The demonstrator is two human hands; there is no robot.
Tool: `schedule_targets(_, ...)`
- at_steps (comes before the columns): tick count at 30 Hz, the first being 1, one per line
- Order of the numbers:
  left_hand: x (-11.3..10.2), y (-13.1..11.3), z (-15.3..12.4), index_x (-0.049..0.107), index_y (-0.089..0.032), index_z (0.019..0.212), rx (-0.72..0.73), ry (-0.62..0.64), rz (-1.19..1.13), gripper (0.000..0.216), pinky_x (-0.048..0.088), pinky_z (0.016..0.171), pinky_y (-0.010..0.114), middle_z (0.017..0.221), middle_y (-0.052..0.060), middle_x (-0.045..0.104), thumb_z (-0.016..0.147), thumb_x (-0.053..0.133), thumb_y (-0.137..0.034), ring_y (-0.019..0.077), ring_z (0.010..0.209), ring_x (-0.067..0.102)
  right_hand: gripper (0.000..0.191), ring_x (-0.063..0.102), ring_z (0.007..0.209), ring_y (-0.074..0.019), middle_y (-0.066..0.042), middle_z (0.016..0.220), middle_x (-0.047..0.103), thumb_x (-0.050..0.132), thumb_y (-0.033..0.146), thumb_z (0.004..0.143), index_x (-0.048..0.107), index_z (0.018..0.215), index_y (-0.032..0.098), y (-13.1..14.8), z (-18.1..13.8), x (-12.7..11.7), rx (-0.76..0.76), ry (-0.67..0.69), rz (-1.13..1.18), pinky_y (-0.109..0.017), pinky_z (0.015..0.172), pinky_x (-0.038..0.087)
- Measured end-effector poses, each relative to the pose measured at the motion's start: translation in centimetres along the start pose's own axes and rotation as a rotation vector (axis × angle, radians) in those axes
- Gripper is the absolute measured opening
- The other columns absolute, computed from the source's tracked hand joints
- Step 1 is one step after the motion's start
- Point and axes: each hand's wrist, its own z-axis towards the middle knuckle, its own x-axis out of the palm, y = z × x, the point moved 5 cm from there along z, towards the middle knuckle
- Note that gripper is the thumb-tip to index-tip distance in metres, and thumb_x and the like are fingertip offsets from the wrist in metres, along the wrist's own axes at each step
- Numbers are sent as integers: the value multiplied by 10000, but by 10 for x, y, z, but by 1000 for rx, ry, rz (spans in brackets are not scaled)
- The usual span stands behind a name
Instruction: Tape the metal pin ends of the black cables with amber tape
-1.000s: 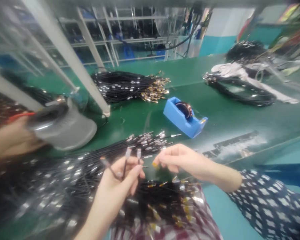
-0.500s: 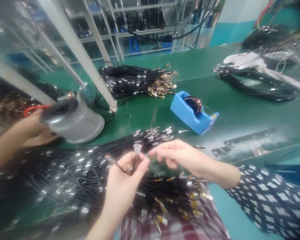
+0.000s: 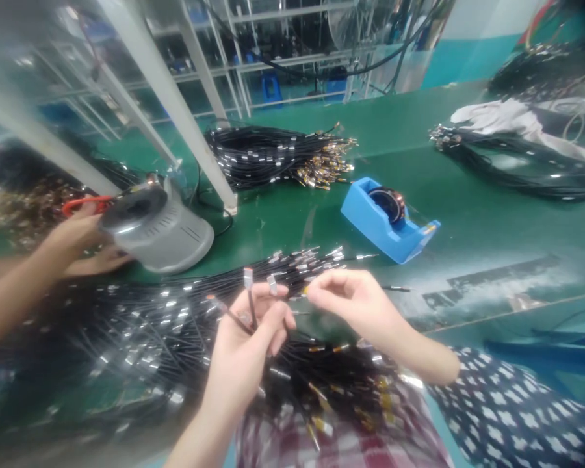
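Observation:
My left hand (image 3: pixel 251 341) is closed around thin black cables (image 3: pixel 252 309), whose flat silvery connector ends stick up past its fingers. To its right, my right hand (image 3: pixel 353 300) pinches a small yellow piece (image 3: pixel 306 290) between thumb and forefinger; the image is too blurred to tell exactly what it is. The two hands are close but apart. Below and behind them lie bundles of black cables (image 3: pixel 214 283) with silvery tips. More cables (image 3: pixel 331 370) with yellow-wrapped ends rest across my lap, over a checked cloth.
A blue tape dispenser (image 3: pixel 373 227) holding an amber roll stands beyond my right hand. At left, another person's hand (image 3: pixel 85 244) is beside a grey machine (image 3: pixel 168 237) and an orange handle (image 3: pixel 85 205). Cable bundles (image 3: pixel 268 156) and a coil (image 3: pixel 511 169) lie farther back.
My right hand has shifted slightly and its fingers have closed into a pinch, with the yellow piece now visible. The connectors in my left hand have spread apart. The whole view has shifted slightly.

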Motion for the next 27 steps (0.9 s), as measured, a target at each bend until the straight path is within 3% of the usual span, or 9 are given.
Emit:
schedule_targets(4, 2, -3, -4, 533, -223, 1116, 29, -22, 6, 255, 332, 414, 159, 628, -10, 667, 879, 627, -232, 58, 387, 453, 123, 570, 681, -113, -11, 726, 672, 690, 244, 789, 674, 727, 139, 18, 4, 0, -69, 82, -130, -236, 666, 452)
schedule_targets(11, 3, -2, -6, 614, -162, 1167, -16, -7, 73, 321, 297, 367, 160, 594, 9, 657, 857, 651, -238, 55, 353, 433, 111, 602, 694, -128, -21, 736, 689, 657, 201, 806, 679, 725, 129, 36, 10, 8, -142, 207, -347, -249, 698, 480)
schedule_targets(27, 2, -3, -8, 635, -184, 1160, -35, -3, 50, 328, 317, 370, 168, 592, 10, 665, 841, 667, -255, 66, 352, 447, 141, 576, 644, -112, -5, 688, 667, 641, 202, 818, 659, 696, 134, 36, 15, 9, -142, 274, -382, -226, 629, 453)
